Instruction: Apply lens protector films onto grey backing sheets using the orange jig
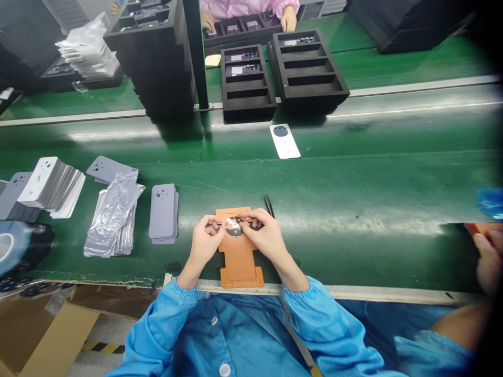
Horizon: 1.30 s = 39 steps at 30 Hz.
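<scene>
In front of me an orange fixture plate (pixel 239 262) lies at the bench edge. A round, shiny dark camera cover (pixel 234 226) with several holes sits over its upper part. My left hand (pixel 207 235) pinches the cover's left edge between thumb and fingers. From the other side, my right hand (pixel 265 233) grips its right edge, with the thumb near the holes. Black tweezers (pixel 269 205) lie just beyond my right hand. To the left is a small stack of grey phone back covers (pixel 163 212).
White back panels (pixel 49 183) and a plastic-wrapped stack (pixel 113 220) occupy the left side. One white panel (pixel 288 146) lies further back, before black trays (pixel 247 84). A co-worker's hand (pixel 487 256) is at right; a person in pink (pixel 243 8) sits opposite.
</scene>
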Tool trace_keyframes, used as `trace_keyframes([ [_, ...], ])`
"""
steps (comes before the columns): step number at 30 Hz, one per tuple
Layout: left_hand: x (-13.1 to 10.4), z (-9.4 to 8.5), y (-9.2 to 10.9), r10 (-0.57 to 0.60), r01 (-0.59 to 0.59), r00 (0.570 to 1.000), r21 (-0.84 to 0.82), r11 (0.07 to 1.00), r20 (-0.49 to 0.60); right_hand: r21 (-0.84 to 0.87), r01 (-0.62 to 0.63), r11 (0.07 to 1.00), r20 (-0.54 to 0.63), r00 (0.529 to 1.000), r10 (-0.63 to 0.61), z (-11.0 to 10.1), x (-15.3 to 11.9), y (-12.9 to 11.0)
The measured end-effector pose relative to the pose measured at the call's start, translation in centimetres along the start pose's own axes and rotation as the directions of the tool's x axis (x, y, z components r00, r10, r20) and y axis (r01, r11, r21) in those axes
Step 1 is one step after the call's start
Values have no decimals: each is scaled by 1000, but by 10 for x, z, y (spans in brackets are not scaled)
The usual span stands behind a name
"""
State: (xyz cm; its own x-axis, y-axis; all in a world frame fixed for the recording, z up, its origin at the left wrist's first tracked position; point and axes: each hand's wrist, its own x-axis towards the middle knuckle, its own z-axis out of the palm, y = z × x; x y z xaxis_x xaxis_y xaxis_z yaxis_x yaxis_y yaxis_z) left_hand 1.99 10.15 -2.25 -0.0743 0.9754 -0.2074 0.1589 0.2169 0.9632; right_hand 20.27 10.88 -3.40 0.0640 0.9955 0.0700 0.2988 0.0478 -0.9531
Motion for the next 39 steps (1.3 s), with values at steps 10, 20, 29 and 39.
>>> trace_keyframes([
  [10,1,2,-1,-15,15,1000,7,1000,-16,51,-138,989,61,989,135,-9,7,3],
  [20,2,1,0,3,-3,1000,0,1000,-29,85,-255,963,193,953,235,-22,16,3],
  [29,3,-3,-9,112,-112,994,30,993,-7,97,-239,966,218,952,214,-19,12,4],
  [39,-15,-96,-9,433,-290,863,446,847,-260,69,-204,976,221,958,185,-25,-10,0],
])
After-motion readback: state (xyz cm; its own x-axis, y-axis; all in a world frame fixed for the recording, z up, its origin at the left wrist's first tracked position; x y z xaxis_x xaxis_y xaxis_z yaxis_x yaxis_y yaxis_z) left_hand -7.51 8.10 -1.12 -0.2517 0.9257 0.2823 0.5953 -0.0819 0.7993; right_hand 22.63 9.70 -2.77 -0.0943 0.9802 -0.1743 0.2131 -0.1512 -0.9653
